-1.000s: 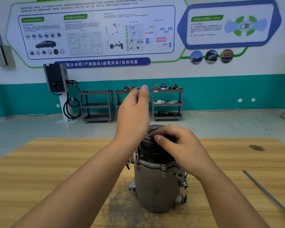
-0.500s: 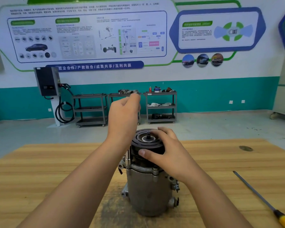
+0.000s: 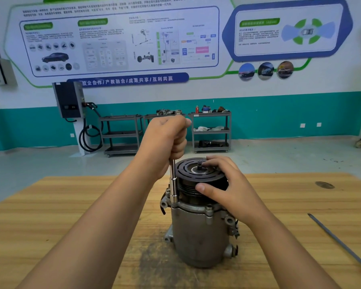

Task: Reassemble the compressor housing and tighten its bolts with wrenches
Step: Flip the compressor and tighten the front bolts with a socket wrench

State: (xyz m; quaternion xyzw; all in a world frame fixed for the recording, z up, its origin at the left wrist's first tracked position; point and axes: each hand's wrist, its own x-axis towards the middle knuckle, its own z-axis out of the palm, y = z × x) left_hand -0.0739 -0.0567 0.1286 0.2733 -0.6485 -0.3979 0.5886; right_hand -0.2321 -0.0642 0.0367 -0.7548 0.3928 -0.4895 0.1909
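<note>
The wooden worktop carries the compressor housing, standing upright at its middle. The right hand grasps the black pulley on top. The left hand is clenched around a socket wrench, held upright with its socket on the housing's left flange. A screwdriver lies well apart to the right.

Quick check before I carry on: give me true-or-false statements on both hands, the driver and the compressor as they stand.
1. The left hand grips the upright chrome socket driver. True.
2. The right hand holds the black grooved pulley. True.
3. The driver's socket sits on the pulley's centre shaft. False: it meets the left flange of the grey metal compressor housing.
4. The housing lies on its side. False: it stands upright on the wooden table.
</note>
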